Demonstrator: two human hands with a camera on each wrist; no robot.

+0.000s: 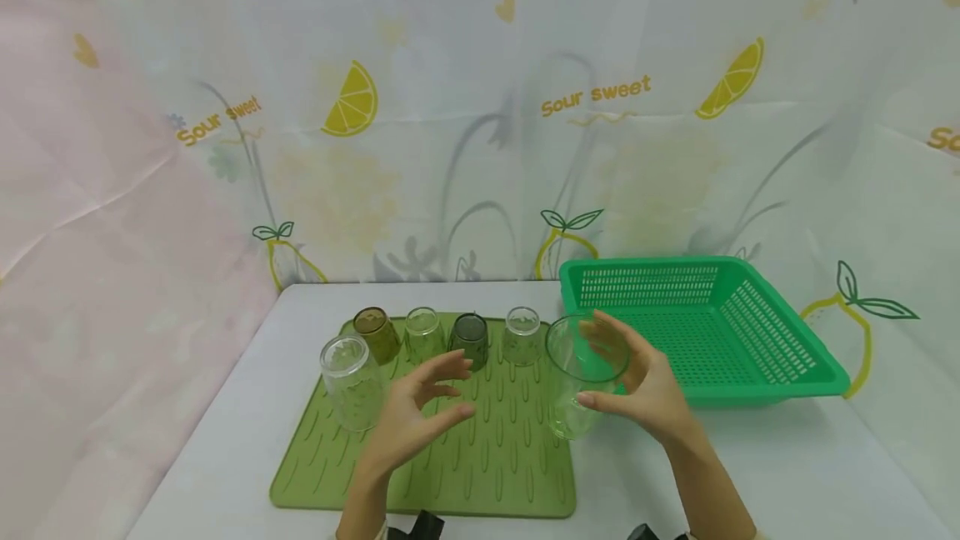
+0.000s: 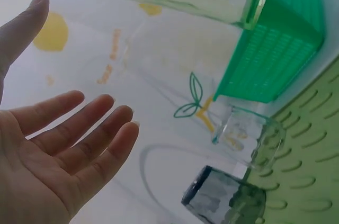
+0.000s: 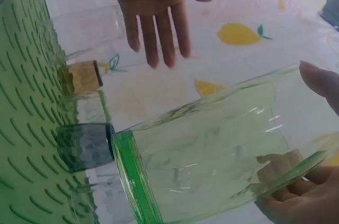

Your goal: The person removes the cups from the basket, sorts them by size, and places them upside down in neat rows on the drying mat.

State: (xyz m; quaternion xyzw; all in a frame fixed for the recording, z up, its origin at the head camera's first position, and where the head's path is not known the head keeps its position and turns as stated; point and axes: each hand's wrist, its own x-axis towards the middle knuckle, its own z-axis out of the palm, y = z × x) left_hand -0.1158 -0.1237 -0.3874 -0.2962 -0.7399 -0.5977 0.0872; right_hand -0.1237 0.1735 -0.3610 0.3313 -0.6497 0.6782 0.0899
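Note:
My right hand (image 1: 645,386) grips a tall, pale green drinking glass (image 1: 573,419) near its upper end, thumb on one side and fingers round the other. In the right wrist view, the glass's thick green end (image 3: 135,179) points toward the mat. It overlaps the right edge of the green ribbed mat (image 1: 480,473) in the head view. My left hand (image 1: 408,419) hovers over the mat, fingers spread apart from the thumb, holding nothing. Beside it stands a tall clear glass (image 1: 354,394). Behind stand short glasses: brown (image 1: 378,340), pale green (image 1: 425,338), dark grey (image 1: 470,344) and clear (image 1: 522,340).
A green plastic basket (image 1: 780,390) with slotted walls sits at the back right, just beyond the held glass. Mat and basket stand on a white table (image 1: 225,440). A lemon-printed curtain (image 1: 465,148) hangs behind it.

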